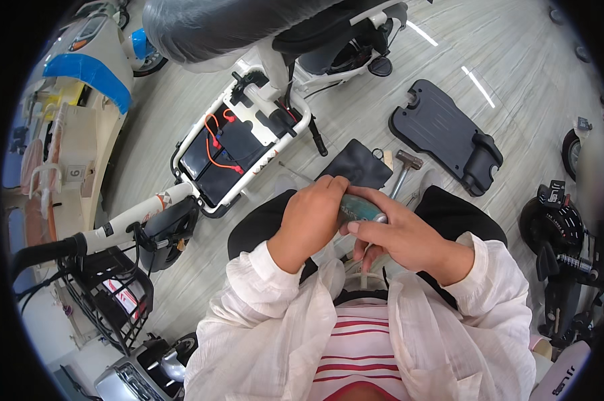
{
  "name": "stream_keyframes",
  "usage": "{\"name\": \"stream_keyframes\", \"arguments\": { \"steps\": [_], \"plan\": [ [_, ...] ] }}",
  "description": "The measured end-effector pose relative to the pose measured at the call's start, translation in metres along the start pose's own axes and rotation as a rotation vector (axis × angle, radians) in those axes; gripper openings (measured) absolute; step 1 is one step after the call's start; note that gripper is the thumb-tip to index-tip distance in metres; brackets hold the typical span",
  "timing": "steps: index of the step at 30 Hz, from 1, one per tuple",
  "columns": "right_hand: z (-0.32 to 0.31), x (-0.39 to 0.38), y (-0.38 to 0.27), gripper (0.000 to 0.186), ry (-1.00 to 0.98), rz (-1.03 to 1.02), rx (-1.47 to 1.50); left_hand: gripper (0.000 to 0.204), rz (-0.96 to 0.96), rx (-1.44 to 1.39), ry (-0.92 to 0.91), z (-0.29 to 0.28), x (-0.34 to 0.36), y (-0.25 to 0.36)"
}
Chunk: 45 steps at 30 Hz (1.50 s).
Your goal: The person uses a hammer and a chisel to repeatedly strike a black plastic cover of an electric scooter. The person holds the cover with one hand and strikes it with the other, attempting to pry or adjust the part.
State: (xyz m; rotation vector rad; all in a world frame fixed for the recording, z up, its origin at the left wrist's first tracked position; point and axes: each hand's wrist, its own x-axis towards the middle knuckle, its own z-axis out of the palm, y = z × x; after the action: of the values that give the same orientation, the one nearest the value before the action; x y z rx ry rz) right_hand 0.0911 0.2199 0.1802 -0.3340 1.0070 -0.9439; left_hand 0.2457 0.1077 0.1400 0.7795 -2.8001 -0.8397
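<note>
Both my hands are closed around a screwdriver (363, 208) with a green handle, held over my lap. My left hand (313, 217) wraps the front part of the handle. The thin shaft points away to the upper left, toward an electric bike's white frame (306, 120). My right hand (412, 234) holds the handle's rear end between thumb and fingers, with the lower fingers loosely curled. Inside the frame, an open compartment shows black batteries (216, 184) with orange cables (210, 150) and red connectors. The screwdriver tip is apart from the batteries.
A hammer (401, 180) and a flat black sheet (355, 164) lie on the floor beyond my hands. Farther right lies a black plastic cover (442, 130). Bike handlebars (54, 252) and a shelf (94, 157) stand left. More scooters (559, 234) stand at right.
</note>
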Motion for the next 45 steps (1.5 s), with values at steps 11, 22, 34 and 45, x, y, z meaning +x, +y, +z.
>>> {"name": "stream_keyframes", "arguments": {
  "steps": [11,22,34,45],
  "plan": [
    [-0.012,-0.022,0.046,0.069,-0.055,-0.376,-0.361,0.041,-1.107,-1.145,0.179,0.023,0.048,-0.077],
    [0.013,-0.009,0.040,0.073,-0.111,-0.074,-0.172,0.010,-1.154,-1.169,0.284,0.046,0.065,-0.124],
    [0.021,0.019,0.053,0.074,-0.021,-0.231,-0.410,0.008,-1.147,-1.198,0.364,0.035,0.071,-0.131],
    [0.031,0.039,0.070,0.073,0.095,-0.359,-0.368,0.007,-1.171,-1.265,0.400,0.038,0.076,-0.138]
  ]
}}
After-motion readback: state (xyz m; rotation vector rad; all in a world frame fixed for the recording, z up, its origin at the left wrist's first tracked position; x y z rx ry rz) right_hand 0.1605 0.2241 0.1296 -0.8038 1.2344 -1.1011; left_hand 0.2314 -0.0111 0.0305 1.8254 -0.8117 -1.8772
